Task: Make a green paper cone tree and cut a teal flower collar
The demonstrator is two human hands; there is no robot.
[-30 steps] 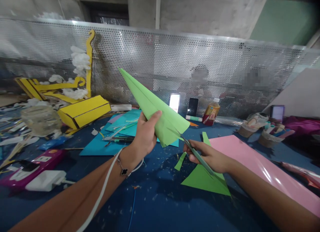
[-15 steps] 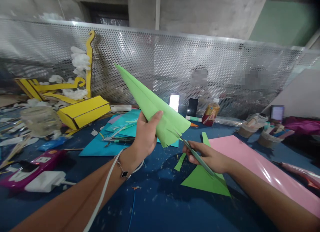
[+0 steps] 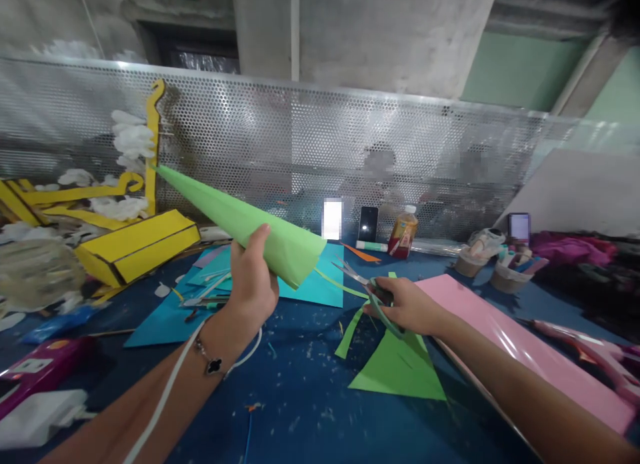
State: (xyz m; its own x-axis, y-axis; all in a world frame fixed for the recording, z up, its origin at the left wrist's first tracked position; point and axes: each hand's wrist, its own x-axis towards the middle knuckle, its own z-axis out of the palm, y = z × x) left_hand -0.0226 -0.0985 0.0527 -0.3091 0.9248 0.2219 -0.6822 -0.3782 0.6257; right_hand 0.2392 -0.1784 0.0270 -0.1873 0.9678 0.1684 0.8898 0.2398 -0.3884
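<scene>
A light-green paper cone [image 3: 240,217] is gripped near its wide end by my left hand [image 3: 254,277], its tip pointing up and left. My right hand [image 3: 407,305] is closed around the handles of green-handled scissors [image 3: 383,307]. Their blades are parted and stand clear of the cone, just right of its wide end. A thin green paper strip [image 3: 340,284] runs from near the cone's rim to the scissors. Below my right hand lie a green paper piece [image 3: 400,371] and a curved green offcut [image 3: 353,331] on the blue table [image 3: 295,397].
Blue paper sheets [image 3: 320,284] lie behind my left hand, pink sheets [image 3: 500,337] at the right. A yellow cardboard structure [image 3: 140,247] stands left. A drink bottle [image 3: 404,232] and phone [image 3: 369,223] stand by the perforated metal panel [image 3: 225,131]. A purple power strip [image 3: 45,371] sits front left.
The scissors have come away from the cone's wide end, their blades now parted. My left hand has moved the cone left and tipped it flatter. A thin strip now hangs by the rim.
</scene>
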